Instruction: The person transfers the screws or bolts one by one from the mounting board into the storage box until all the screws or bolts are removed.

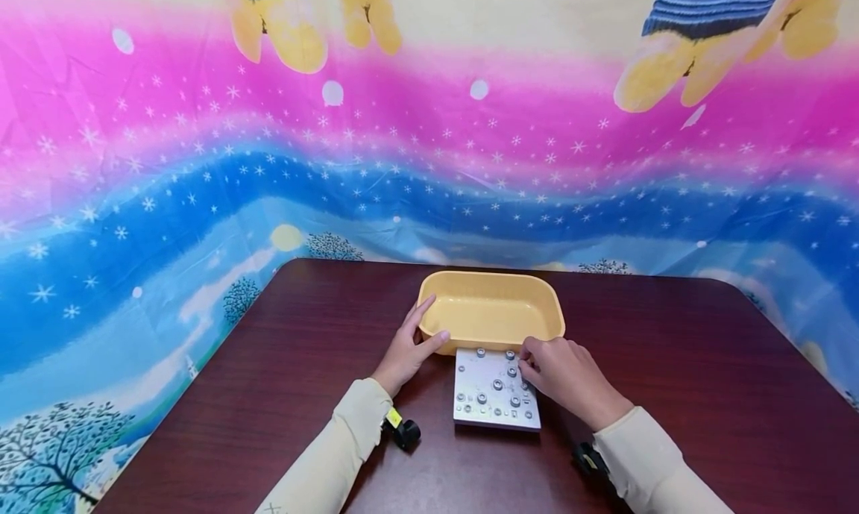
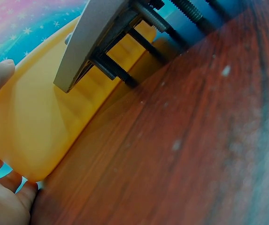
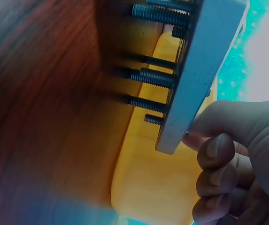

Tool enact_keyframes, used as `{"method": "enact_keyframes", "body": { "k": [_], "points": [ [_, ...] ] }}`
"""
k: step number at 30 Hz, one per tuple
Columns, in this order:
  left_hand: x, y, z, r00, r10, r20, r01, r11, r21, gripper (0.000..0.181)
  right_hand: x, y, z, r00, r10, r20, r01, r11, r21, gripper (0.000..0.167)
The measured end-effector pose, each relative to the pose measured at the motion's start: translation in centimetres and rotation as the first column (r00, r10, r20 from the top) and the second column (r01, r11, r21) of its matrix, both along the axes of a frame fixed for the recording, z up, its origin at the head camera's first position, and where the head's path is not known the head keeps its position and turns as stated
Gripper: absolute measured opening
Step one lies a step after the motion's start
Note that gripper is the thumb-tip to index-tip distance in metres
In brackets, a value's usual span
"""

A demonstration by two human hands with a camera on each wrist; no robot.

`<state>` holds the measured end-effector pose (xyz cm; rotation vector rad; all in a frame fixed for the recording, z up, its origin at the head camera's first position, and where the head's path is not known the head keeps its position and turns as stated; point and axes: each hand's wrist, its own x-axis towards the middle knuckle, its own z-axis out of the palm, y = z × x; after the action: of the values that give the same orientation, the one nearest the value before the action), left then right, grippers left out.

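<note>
Bin point(image 1: 493, 342), long axis crosswise; left fingers point(image 1: 419, 315) spread, gripping it; right fingers point(image 1: 533, 347) curled at plate point(image 1: 473, 380), grip unclear.

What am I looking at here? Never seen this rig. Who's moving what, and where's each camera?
No robot: a person's bare hands do the work. The wide picture comes from a head-worn camera looking forward and down. The other two come from wrist cameras, one per arm. On the brown table sit a yellow tray and, in front of it, a metal plate with threaded screws sticking out underneath. The left hand touches the tray's left end. The right hand has curled fingers at the plate; whether they pinch anything is hidden.
</note>
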<state>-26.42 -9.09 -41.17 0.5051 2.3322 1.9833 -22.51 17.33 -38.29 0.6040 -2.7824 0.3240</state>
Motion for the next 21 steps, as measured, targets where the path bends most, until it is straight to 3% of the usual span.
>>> {"method": "enact_keyframes", "body": {
  "k": [6,12,21],
  "points": [
    [-0.13,-0.07,-0.16,1.000,-0.004,0.003,0.004,1.000,-0.006,0.072,0.18,-0.08,-0.04,0.998,0.001,-0.055,0.000,1.000,0.013,0.006],
    [-0.09,-0.18,-0.23,1.000,-0.005,-0.006,0.005,1.000,-0.014,0.073,0.25,-0.35,-0.38,0.999,-0.046,-0.020,0.045,0.998,-0.039,0.007],
    [-0.08,-0.06,-0.10,1.000,0.001,-0.013,-0.001,1.000,-0.015,0.072,0.19,-0.31,-0.58,0.998,-0.046,-0.042,0.043,0.997,-0.071,0.008]
  ]
}}
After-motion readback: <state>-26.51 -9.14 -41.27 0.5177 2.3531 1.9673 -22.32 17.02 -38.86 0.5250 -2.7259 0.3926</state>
